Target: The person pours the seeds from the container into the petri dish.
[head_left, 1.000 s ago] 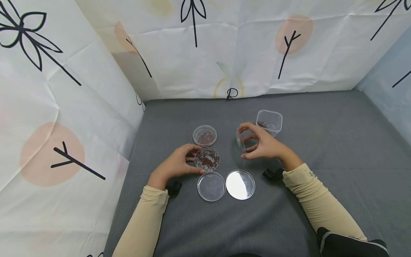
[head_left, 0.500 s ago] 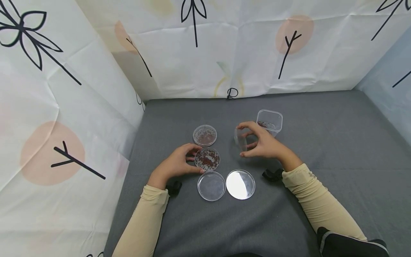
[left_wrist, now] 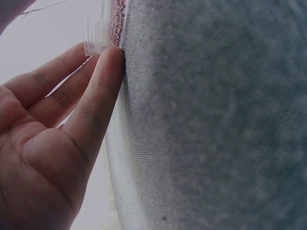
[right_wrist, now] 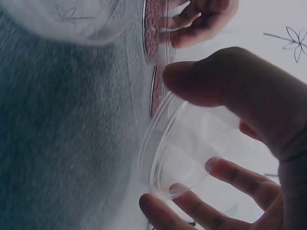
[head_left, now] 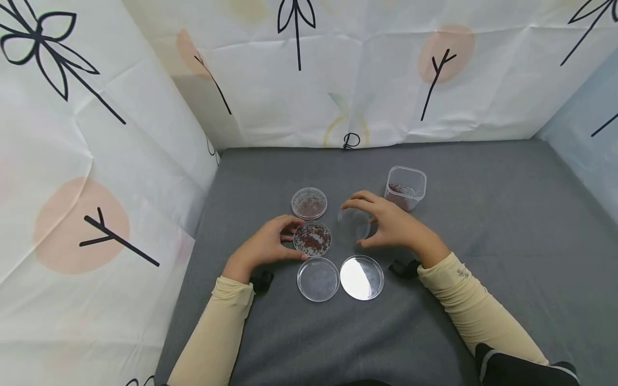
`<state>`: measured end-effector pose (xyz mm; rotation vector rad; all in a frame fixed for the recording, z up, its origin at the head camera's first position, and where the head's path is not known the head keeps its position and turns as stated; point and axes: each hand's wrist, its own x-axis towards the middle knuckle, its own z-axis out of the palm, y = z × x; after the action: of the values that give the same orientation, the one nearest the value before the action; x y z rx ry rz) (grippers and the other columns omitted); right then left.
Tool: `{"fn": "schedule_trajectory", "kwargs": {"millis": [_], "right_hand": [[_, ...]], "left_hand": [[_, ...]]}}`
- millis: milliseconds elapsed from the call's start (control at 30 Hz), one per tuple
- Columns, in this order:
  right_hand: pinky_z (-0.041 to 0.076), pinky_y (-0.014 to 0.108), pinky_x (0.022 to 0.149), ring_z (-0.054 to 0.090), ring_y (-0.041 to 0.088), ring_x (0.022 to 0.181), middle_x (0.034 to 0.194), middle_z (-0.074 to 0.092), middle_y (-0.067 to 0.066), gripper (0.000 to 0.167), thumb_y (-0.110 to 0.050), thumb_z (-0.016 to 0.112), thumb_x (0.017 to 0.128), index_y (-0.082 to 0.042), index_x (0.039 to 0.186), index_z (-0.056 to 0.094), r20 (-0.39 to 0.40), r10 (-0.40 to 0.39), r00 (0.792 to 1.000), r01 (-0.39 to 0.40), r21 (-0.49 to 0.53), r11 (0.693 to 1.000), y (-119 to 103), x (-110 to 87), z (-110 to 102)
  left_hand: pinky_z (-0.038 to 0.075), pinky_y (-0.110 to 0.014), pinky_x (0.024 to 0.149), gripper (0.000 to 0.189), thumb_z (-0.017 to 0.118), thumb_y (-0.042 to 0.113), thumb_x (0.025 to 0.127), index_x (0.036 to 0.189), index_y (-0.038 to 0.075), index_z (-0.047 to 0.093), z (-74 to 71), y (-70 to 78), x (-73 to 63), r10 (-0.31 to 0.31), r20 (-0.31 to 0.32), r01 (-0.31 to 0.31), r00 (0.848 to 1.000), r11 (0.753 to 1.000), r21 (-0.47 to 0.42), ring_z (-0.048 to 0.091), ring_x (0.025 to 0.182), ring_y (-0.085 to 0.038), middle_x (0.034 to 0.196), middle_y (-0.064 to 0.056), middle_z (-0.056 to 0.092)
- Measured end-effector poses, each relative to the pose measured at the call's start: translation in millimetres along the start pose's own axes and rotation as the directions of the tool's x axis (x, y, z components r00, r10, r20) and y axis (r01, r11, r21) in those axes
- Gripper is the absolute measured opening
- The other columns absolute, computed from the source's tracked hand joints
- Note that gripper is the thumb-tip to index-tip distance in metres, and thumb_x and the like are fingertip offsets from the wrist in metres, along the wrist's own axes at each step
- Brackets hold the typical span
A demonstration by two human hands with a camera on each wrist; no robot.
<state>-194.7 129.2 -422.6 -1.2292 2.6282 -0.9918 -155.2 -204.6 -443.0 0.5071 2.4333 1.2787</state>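
My left hand (head_left: 263, 244) holds a petri dish of red-brown grains (head_left: 313, 239) by its side, thumb at the near edge and fingers at the far edge. In the left wrist view a fingertip (left_wrist: 111, 60) lies against the dish's clear wall, low by the cloth. Above the table, my right hand (head_left: 393, 222) grips a clear petri dish (right_wrist: 163, 148) by its rim between thumb and fingers. That dish is tilted, and no grains show in it. Just behind the left hand's dish stands another grain-filled petri dish (head_left: 309, 202).
Two clear round dishes or lids lie side by side in front, the left one (head_left: 318, 280) see-through and the right one (head_left: 362, 277) reflecting light. A clear plastic tub (head_left: 416, 194) with brown grains stands behind my right hand. Printed cloth walls (head_left: 376, 96) enclose the grey tabletop (head_left: 507, 214).
My right hand has moved left and slightly nearer to me with the clear petri dish, tipping it from upright toward flat. The left hand keeps its place on the grain-filled dish.
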Motion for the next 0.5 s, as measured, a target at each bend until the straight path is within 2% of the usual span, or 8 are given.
{"fn": "schedule_trajectory", "kwargs": {"millis": [133,267,500], "right_hand": [[0.06,0.045,0.088,0.06,0.031,0.124,0.144,0.057,0.01,0.081,-0.016,0.097,0.07,-0.018,0.144,0.064,0.013,-0.034,0.999,0.035,-0.098,0.995,-7,6.4,6],[0.054,0.052,0.104,0.059,0.032,0.126,0.144,0.057,0.009,0.082,-0.017,0.097,0.07,-0.021,0.144,0.064,0.057,-0.036,0.998,0.042,-0.125,0.991,-12,14.7,13],[0.054,0.05,0.105,0.057,0.029,0.128,0.147,0.057,0.008,0.082,-0.016,0.097,0.07,-0.022,0.145,0.065,0.152,-0.05,0.987,0.071,-0.139,0.988,-21,27.5,23]], "left_hand": [[0.058,-0.041,0.108,0.08,0.098,0.017,0.077,0.146,0.004,0.059,-0.2,0.5,0.7,-0.001,0.006,0.001,1.0,1.0,-0.001,0.065,0.127,-0.031,0.144,-0.014,0.061],[0.058,-0.041,0.108,0.08,0.097,0.017,0.078,0.147,0.004,0.058,-0.7,1.5,0.1,-0.007,0.004,0.007,1.0,1.0,0.0,0.065,0.127,-0.032,0.144,-0.014,0.061],[0.058,-0.041,0.108,0.081,0.097,0.018,0.079,0.147,0.005,0.058,0.4,0.2,1.0,-0.01,0.006,0.01,1.0,1.0,0.004,0.064,0.128,-0.032,0.144,-0.014,0.061]]}}
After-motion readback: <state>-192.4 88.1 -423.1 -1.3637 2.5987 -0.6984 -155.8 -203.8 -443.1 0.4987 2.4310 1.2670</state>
